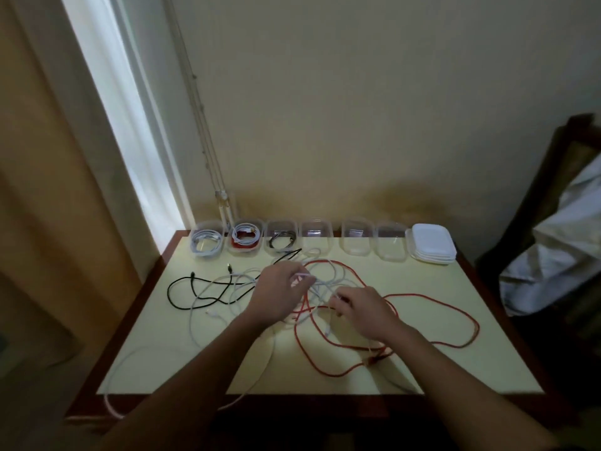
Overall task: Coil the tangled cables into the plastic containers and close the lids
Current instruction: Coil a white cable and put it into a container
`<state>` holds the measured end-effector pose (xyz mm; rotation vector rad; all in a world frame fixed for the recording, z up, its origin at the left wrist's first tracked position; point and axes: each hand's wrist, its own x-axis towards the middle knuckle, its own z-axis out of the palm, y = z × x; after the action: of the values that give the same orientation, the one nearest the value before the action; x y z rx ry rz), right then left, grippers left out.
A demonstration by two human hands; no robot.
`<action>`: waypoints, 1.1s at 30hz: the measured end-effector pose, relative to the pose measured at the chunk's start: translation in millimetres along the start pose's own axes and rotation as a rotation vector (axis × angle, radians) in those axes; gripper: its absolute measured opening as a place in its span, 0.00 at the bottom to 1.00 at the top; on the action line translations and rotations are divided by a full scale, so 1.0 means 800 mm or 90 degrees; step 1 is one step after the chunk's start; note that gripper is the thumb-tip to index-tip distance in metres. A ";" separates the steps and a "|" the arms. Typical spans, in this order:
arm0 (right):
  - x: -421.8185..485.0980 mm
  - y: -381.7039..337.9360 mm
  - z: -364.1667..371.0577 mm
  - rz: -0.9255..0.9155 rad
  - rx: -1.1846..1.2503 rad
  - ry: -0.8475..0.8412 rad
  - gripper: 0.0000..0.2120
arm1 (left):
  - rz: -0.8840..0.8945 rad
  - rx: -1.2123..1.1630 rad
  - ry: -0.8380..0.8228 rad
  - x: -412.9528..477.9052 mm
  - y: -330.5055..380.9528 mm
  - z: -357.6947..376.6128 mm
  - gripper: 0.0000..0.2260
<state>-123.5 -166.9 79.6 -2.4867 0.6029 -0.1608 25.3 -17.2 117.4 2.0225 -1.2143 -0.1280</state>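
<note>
Three of six clear plastic containers [356, 243] hold coils (none lidded; the stacked white lids [432, 244] wait). Left hand [279, 289] and right hand [366, 307] each pinch the tangled white cable [194, 299] on the pale yellow counter [422, 369]; thin red cable [419, 295] and black cable [169, 291] lie uncoiled.

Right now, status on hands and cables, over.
Left hand and right hand both pinching white cable in the tangle. Red cable looped through it. Three containers empty, lids stacked aside.
</note>
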 end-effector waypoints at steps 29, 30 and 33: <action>0.001 -0.100 -0.134 0.010 0.313 0.189 0.13 | -0.112 -0.267 -0.271 0.023 0.111 -0.050 0.13; 0.004 -0.096 -0.133 0.003 0.180 0.243 0.13 | -0.119 -0.300 -0.275 0.024 0.111 -0.050 0.13; 0.006 -0.094 -0.132 -0.070 0.012 0.288 0.17 | -0.167 -0.442 -0.289 0.029 0.120 -0.058 0.10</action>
<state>-115.5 -167.2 208.9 -2.4751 0.6376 -0.7825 -10.2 -34.8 218.6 1.5483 -0.9610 -1.0348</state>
